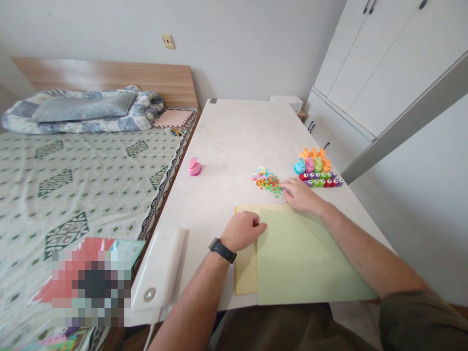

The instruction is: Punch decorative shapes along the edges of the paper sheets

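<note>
My left hand (pixel 242 230), with a black watch on the wrist, rests curled on the left edge of a light green paper sheet (pixel 303 258) that lies over a yellow sheet (pixel 245 273) at the table's near edge. My right hand (pixel 300 193) lies at the green sheet's far edge, its fingers reaching to a small pile of coloured paper cut-outs (pixel 266 179). The fingers look closed together; I cannot see anything held in them.
A pink paper punch (pixel 194 166) stands alone on the white table (pixel 234 131). A cluster of coloured punches (pixel 317 168) sits at the right edge. A white device (pixel 159 270) lies at the near left corner. A bed (pixel 73 170) adjoins the table's left side; white cupboards stand right.
</note>
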`<control>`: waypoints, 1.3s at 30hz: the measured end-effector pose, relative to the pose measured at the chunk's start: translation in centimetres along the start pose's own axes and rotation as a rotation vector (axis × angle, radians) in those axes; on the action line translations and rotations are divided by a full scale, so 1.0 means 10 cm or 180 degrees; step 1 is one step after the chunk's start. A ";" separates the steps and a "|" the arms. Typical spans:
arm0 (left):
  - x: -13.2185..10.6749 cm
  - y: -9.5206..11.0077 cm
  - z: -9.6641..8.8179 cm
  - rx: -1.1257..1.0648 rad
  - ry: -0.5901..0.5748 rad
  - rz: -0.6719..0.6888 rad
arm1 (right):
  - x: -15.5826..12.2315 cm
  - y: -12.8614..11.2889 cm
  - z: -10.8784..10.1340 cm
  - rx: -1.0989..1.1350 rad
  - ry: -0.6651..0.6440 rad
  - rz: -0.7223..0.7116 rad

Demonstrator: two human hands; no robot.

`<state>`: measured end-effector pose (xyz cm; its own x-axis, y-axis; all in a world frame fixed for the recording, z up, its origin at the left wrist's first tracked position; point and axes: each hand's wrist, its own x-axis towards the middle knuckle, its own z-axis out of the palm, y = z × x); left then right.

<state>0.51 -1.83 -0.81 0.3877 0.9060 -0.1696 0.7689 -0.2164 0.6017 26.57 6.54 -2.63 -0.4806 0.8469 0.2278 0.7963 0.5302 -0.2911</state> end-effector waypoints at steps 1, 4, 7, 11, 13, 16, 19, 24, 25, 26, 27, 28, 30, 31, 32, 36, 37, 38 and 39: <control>0.00 0.00 0.00 -0.0005 -0.0008 -0.0001 | 0.02 -0.01 -0.02 0.0042 0.0037 0.0009; -0.01 0.01 -0.01 -0.0014 -0.0021 0.0010 | 0.01 -0.03 -0.10 0.0174 -0.0108 0.0055; 0.00 0.01 0.00 0.0011 -0.0008 0.0017 | -0.04 -0.05 -0.11 0.0229 -0.0443 0.0054; 0.00 -0.01 0.02 0.0068 0.0020 0.0021 | -0.04 -0.06 -0.04 0.0105 -0.0355 -0.0127; 0.00 -0.01 0.02 0.0081 0.0018 0.0042 | -0.01 -0.06 -0.02 0.0063 -0.0233 -0.0209; 0.00 -0.01 0.02 0.0079 0.0000 0.0018 | -0.01 -0.04 -0.06 0.0105 -0.0076 -0.0172; 0.00 -0.01 0.01 0.0052 -0.0014 -0.0030 | -0.09 -0.04 -0.14 0.0148 -0.0229 -0.0221; 0.00 -0.01 0.03 0.0064 0.0034 -0.0002 | -0.20 -0.11 -0.13 0.0055 -0.0553 -0.0439; 0.00 -0.01 0.03 0.0076 0.0028 -0.0002 | -0.19 -0.12 -0.10 0.0030 -0.0527 -0.0436; 0.00 -0.01 0.03 0.0087 0.0020 0.0001 | -0.17 -0.12 -0.07 0.0007 -0.0487 -0.0419; 0.00 -0.01 0.03 0.0096 0.0011 0.0009 | -0.13 -0.13 -0.03 -0.0015 -0.0440 -0.0396; 0.00 0.00 0.02 0.0101 0.0006 0.0019 | -0.08 -0.12 0.01 -0.0034 -0.0398 -0.0372; 0.00 0.00 0.01 0.0108 0.0005 0.0030 | 0.03 -0.10 0.07 -0.0062 -0.0318 -0.0318; 0.00 0.00 0.01 0.0115 0.0004 0.0031 | 0.08 -0.08 0.09 -0.0062 -0.0276 -0.0289; 0.00 0.00 0.01 0.0121 -0.0004 0.0030 | 0.12 -0.06 0.09 -0.0051 -0.0240 -0.0273; 0.00 0.00 0.02 0.0115 -0.0008 0.0026 | 0.13 0.01 0.03 -0.0021 -0.0117 -0.0255; 0.00 -0.01 0.02 0.0103 -0.0003 0.0015 | 0.09 0.04 -0.01 -0.0044 -0.0119 -0.0249; 0.00 -0.01 0.02 0.0089 0.0002 0.0002 | 0.05 0.06 -0.03 -0.0083 -0.0140 -0.0238; 0.00 -0.01 0.02 0.0076 0.0007 -0.0010 | 0.00 0.09 -0.06 -0.0130 -0.0173 -0.0219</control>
<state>0.51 -1.91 -1.08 0.3841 0.9075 -0.1698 0.7821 -0.2220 0.5823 27.50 6.94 -2.34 -0.5529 0.8101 0.1950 0.7745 0.5859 -0.2382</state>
